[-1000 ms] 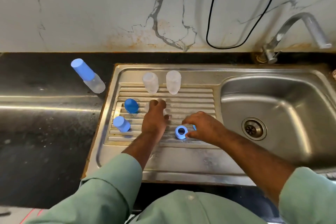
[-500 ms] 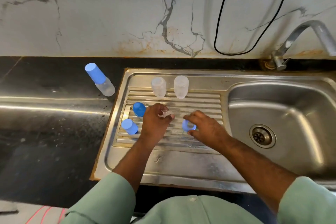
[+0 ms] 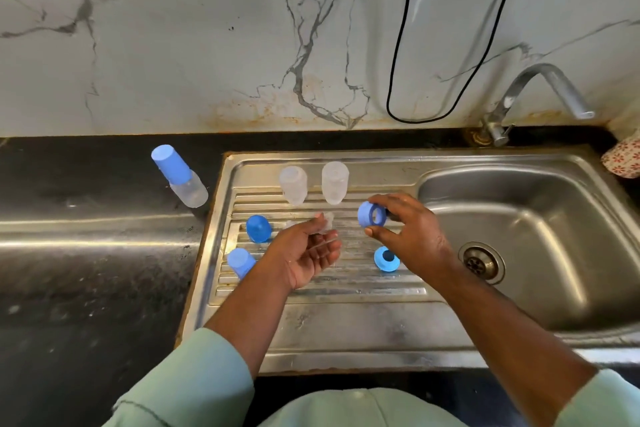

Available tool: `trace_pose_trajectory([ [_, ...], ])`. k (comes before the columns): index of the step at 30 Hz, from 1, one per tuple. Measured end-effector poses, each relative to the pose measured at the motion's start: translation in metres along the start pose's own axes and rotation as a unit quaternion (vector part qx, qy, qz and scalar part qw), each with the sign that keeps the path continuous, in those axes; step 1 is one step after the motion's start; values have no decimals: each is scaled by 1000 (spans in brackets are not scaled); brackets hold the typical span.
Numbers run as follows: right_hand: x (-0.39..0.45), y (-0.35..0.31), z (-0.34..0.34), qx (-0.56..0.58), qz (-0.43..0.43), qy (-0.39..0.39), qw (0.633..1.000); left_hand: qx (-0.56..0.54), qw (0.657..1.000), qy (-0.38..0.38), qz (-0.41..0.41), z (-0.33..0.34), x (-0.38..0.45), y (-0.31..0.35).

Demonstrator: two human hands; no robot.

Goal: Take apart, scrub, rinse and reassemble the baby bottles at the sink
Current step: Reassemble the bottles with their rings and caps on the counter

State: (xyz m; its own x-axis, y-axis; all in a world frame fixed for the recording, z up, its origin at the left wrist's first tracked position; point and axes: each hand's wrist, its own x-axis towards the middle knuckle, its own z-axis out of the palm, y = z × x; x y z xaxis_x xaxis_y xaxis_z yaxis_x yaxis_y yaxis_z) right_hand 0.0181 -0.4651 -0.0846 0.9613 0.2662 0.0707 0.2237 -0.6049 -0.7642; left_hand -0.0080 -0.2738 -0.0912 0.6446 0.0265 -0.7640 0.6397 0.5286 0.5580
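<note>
Right hand (image 3: 408,236) raised over the ribbed drainboard (image 3: 346,291), thumb and fingers pinching a blue screw ring (image 3: 371,214), its opening turned toward the left hand. Left hand (image 3: 308,253) palm-up just beside it, fingers loosely curled around a clear silicone teat (image 3: 325,222); the teat is see-through and hard to outline, and how firmly it is held I cannot tell. The two hands are near each other, not touching.

On the drainboard below the right hand: a second blue ring (image 3: 387,258) lying flat, hole up. Left of the left hand: two blue caps, one (image 3: 258,228) nearer the wall, the other (image 3: 240,262) nearer the front edge and partly hidden by the left forearm. At the back of the drainboard, two clear bottle bodies (image 3: 293,184) (image 3: 334,182) stand side by side, apart from each other; they look upturned, though I cannot be sure.

On the dark counter (image 3: 86,288), just left of the sink's rim, a whole bottle (image 3: 180,175) with blue cap on appears to lean away to the left.

Sink basin (image 3: 554,253) to the right, drain (image 3: 479,262) in its floor. Tap (image 3: 540,90) at the back right corner. Black cable (image 3: 401,45) loops down the marble wall (image 3: 173,45). A patterned cloth (image 3: 625,158) shows at the far right edge. Pale green sleeves (image 3: 194,385) in the foreground.
</note>
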Motion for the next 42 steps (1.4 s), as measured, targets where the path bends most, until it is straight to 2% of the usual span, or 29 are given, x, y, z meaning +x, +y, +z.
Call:
trace_pose_trajectory([
  [6,-5,-20,12,66,-10,-26,997,46,997,3,68,-4,-6,-5],
  [9,-5,-23,20,59,-5,-39,997,69,991,7,111,0,-14,-7],
  [16,-6,-26,33,104,14,-47,993,184,962,0,201,1,-28,-9],
  [18,-7,-25,36,113,24,-41,992,218,954,-4,206,1,-30,-8],
  [21,-9,-27,36,200,30,-38,978,256,944,-13,206,-3,-32,-3],
  [26,-8,-30,39,303,40,-55,950,229,919,24,319,-4,-31,-6],
  [28,-8,-31,41,279,32,-42,959,188,918,58,343,0,-34,-9],
  [30,-7,-33,40,212,23,-32,977,158,925,76,337,1,-32,-12],
  [31,-7,-32,39,215,28,-46,975,153,926,80,335,0,-31,-13],
  [34,-7,-31,37,363,92,-133,918,152,921,91,346,-1,-25,-16],
  [35,-7,-31,37,400,110,-141,899,143,926,88,340,-3,-24,-17],
  [39,-2,-31,36,416,156,-111,889,69,960,32,269,-9,-22,-17],
  [42,1,-33,36,430,173,-101,880,32,978,28,205,-13,-21,-16],
])
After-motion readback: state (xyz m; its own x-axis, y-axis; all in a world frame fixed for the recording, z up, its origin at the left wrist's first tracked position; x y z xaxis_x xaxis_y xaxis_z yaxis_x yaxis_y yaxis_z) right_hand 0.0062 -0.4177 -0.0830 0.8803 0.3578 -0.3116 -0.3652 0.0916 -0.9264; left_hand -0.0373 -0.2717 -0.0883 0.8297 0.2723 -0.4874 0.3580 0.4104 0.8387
